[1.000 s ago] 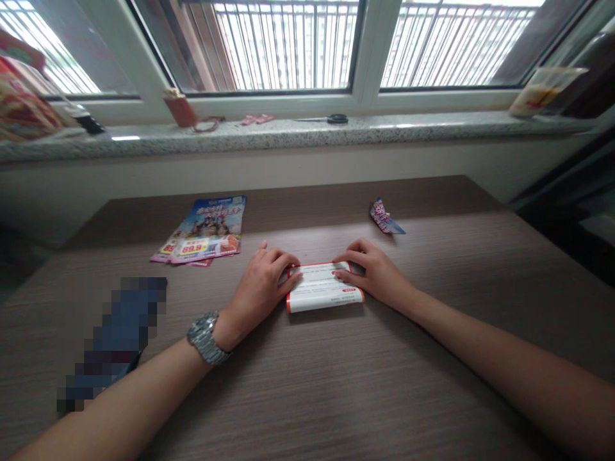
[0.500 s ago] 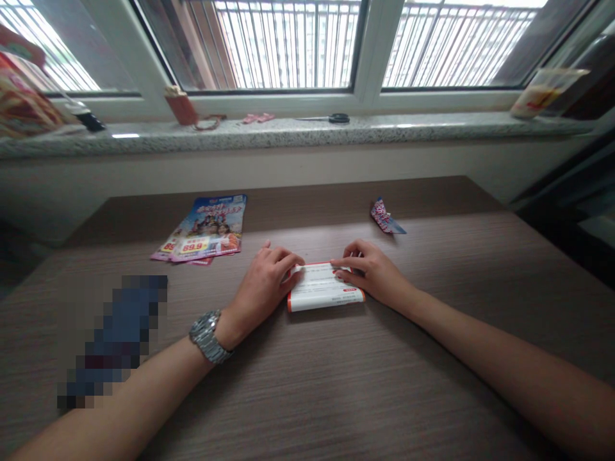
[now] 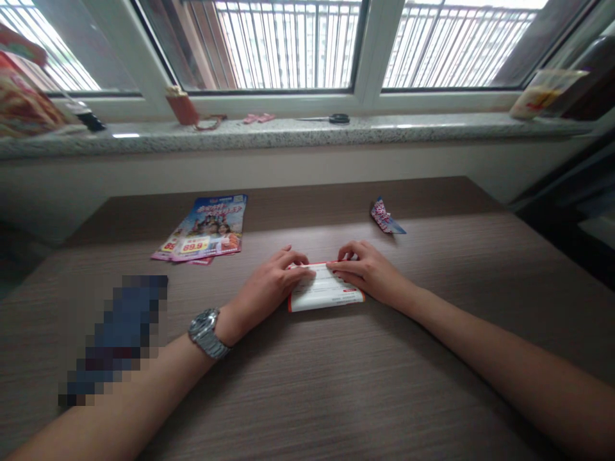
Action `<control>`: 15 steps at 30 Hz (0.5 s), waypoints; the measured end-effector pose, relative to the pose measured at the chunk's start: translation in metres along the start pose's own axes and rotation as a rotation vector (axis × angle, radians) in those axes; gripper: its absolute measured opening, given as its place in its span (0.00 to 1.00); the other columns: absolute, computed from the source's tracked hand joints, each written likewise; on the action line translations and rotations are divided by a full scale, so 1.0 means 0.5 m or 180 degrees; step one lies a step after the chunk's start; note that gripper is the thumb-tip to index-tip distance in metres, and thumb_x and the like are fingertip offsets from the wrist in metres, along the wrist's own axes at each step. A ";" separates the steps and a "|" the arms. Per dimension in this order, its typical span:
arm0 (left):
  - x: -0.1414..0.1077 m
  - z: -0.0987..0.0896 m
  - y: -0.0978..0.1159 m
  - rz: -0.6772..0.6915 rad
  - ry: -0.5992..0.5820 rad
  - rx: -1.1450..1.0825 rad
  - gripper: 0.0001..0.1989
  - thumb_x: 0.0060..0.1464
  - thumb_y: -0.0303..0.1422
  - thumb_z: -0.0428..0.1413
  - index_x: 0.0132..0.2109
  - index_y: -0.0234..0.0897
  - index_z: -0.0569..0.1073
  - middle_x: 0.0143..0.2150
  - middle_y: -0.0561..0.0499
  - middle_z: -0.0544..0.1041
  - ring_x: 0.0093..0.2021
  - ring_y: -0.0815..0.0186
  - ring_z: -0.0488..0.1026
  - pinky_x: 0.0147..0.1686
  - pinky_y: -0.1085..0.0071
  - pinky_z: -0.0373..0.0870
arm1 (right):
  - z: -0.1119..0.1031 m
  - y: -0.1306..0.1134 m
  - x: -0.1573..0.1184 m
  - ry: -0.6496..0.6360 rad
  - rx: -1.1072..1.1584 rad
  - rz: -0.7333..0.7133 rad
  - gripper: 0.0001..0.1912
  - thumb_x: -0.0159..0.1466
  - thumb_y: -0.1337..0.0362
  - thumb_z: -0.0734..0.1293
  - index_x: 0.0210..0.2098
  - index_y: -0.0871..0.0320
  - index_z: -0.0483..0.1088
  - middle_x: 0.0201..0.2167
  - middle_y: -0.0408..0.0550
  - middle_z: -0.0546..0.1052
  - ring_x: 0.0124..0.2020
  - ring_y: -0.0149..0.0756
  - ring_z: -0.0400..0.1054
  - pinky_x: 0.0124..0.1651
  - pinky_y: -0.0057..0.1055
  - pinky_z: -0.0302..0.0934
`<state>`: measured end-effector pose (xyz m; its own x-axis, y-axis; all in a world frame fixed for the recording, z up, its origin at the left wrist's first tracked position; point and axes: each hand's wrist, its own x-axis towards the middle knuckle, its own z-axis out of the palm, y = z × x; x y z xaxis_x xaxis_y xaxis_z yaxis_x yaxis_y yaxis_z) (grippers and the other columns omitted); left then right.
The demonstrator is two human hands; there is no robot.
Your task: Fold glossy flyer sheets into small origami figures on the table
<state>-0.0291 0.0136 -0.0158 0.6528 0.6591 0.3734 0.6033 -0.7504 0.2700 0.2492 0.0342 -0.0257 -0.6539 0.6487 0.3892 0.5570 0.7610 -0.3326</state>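
A folded paper leaflet (image 3: 321, 296), white with small print and red-orange edges, lies on the table in front of me. At its left end is my left hand (image 3: 269, 282), thumb on top of the paper and fingers curled at the far edge. My right hand (image 3: 368, 272) grips the far right part, its thumb and fingers pinched on the paper near the far fold. Both hands hide parts of the leaflet's ends and far edge. A metal watch (image 3: 208, 333) is on my left wrist.
Printed flyers (image 3: 211, 227) lie overlapped at the back left, and a small folded paper piece (image 3: 385, 218) at the back right. A blurred-out dark object (image 3: 120, 333) lies beside my left forearm. Scissors (image 3: 339, 119) and a red case (image 3: 182, 107) are on the windowsill (image 3: 288, 134).
My left hand has shifted slightly right, its thumb now farther over the leaflet. My right fingers have moved a little left along the far edge. The leaflet stays in place.
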 end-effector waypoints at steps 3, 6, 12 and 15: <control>0.000 -0.008 0.004 0.0167 -0.0161 0.0024 0.13 0.69 0.27 0.52 0.53 0.43 0.79 0.56 0.49 0.77 0.59 0.59 0.75 0.64 0.54 0.70 | 0.003 0.003 0.001 0.0018 0.0014 0.0005 0.12 0.70 0.64 0.69 0.51 0.50 0.81 0.44 0.54 0.75 0.45 0.44 0.67 0.49 0.42 0.66; 0.002 -0.017 0.009 0.0161 -0.0384 -0.0038 0.14 0.69 0.25 0.52 0.56 0.41 0.78 0.56 0.47 0.79 0.55 0.60 0.78 0.59 0.61 0.75 | 0.005 0.005 0.001 0.0049 0.0033 0.0000 0.12 0.69 0.64 0.69 0.51 0.50 0.81 0.44 0.54 0.75 0.44 0.44 0.67 0.49 0.42 0.66; 0.009 -0.042 0.013 -0.0092 -0.0670 -0.0242 0.19 0.66 0.24 0.53 0.60 0.43 0.77 0.60 0.48 0.78 0.54 0.59 0.80 0.53 0.64 0.77 | 0.002 0.003 0.002 0.0017 0.0072 0.0008 0.13 0.70 0.65 0.69 0.51 0.50 0.81 0.45 0.55 0.74 0.45 0.44 0.67 0.49 0.43 0.66; 0.011 -0.054 0.014 -0.0190 -0.0760 -0.0330 0.22 0.64 0.24 0.51 0.62 0.43 0.75 0.61 0.49 0.78 0.56 0.58 0.79 0.56 0.63 0.75 | 0.001 0.003 0.002 -0.0015 0.0083 0.0027 0.12 0.70 0.64 0.69 0.51 0.50 0.81 0.44 0.54 0.74 0.46 0.44 0.67 0.50 0.43 0.66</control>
<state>-0.0337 0.0108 0.0123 0.7144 0.6861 0.1375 0.6019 -0.7027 0.3794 0.2489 0.0359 -0.0261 -0.6517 0.6552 0.3822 0.5491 0.7551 -0.3583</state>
